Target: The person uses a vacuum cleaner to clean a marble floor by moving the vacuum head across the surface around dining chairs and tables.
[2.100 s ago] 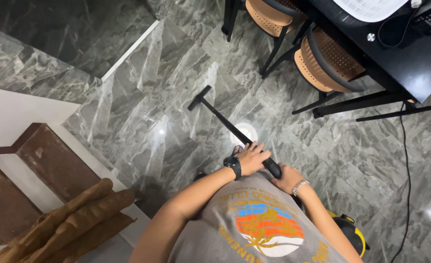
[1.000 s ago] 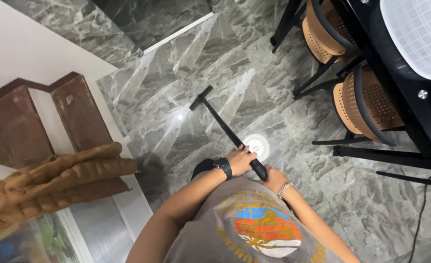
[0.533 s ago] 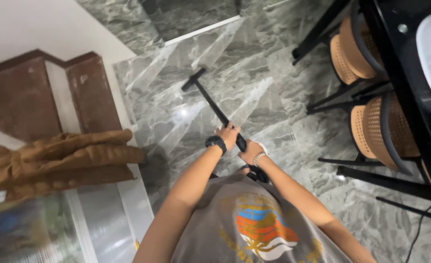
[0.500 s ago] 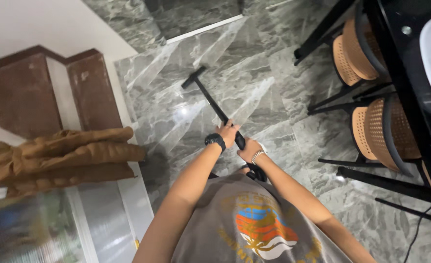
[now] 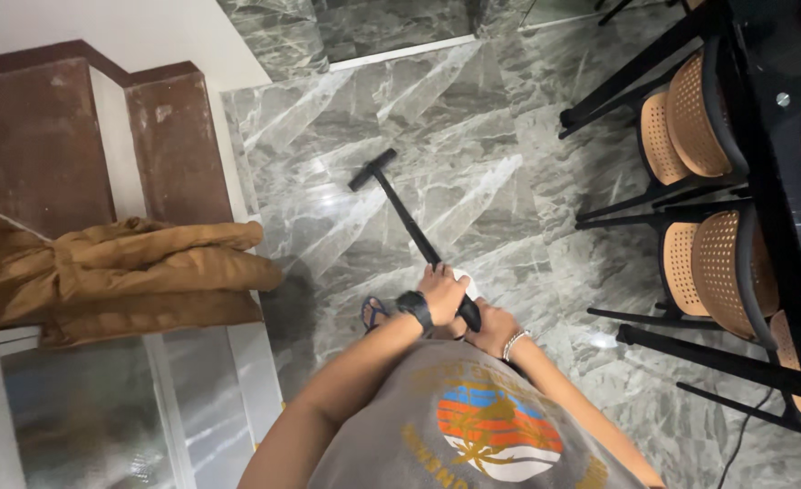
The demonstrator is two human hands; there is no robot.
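Note:
A long black vacuum wand [image 5: 407, 224] slants up and left from my hands, and its flat floor head [image 5: 372, 169] rests on the glossy grey marble floor [image 5: 473, 136]. My left hand [image 5: 443, 292], with a black watch at the wrist, grips the wand from above. Just behind it my right hand [image 5: 490, 328], wearing a silver bracelet, holds the wand's lower end. A sandalled foot [image 5: 372, 312] shows left of my left wrist.
Black chairs with woven tan backs [image 5: 710, 109] stand along a black table [image 5: 781, 100] on the right. A brown coat [image 5: 120, 276] lies over a ledge at the left, above a glass panel [image 5: 83, 417]. A brown wooden stair wall [image 5: 38, 145] stands at upper left. A black cable [image 5: 736, 435] trails at lower right.
My view has swung left, so the table and chairs sit further right. After reaching out half a second ago, my arms have drawn the wand back and the floor head sits nearer to me.

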